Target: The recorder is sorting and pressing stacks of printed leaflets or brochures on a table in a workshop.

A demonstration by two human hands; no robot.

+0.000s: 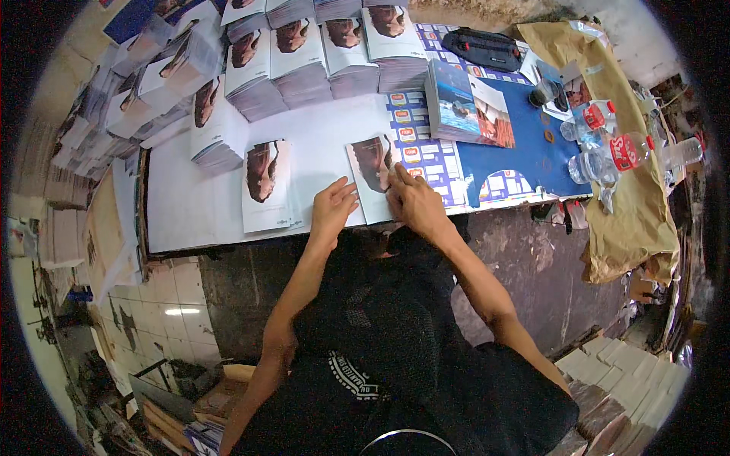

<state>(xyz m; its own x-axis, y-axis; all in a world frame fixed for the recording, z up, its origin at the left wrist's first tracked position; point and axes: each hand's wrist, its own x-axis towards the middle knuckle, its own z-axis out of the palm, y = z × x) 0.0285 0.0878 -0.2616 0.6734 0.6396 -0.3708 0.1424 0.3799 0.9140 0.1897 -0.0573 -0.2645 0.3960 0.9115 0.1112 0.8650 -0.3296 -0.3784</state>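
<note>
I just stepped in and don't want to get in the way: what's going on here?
A person at a table is handling a white booklet with a dark brown picture. The right hand has its fingers on the right side; the left hand is at the left edge, perhaps touching. A similar booklet lies to the left, and stacks of booklets stand behind.

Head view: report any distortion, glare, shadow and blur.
Head view: fisheye curving toward a black round border; head view: a bright streak of glare on the pale tiles, the white tabletop bright and the space below it dim; head view: left hand, right hand and the booklet between them without obvious motion blur.
</note>
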